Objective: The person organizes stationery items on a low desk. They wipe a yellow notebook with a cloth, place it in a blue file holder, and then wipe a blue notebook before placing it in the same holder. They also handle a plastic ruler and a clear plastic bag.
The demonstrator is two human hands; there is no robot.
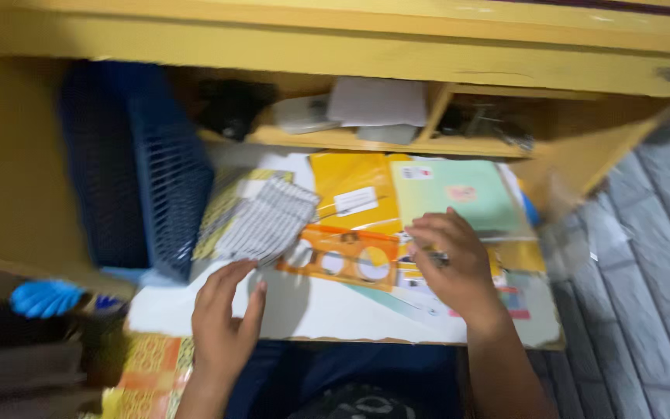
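My left hand [225, 313] rests on a white sheet [312, 310] inside an open wooden drawer, fingers spread, just below a grey striped booklet stack [267, 221]. My right hand [453, 265] lies over papers beside an orange stencil ruler [343, 256] and seems to pinch a small dark thing; blur hides what it is. A yellow envelope [354, 198] and a light green notebook [459, 194] lie above the hands.
A dark blue plastic basket [137, 167] fills the drawer's left side. A wooden shelf [366, 140] behind holds white papers and dark items. A blue object [44, 297] sits at lower left. Grey floor tiles [645, 256] run along the right.
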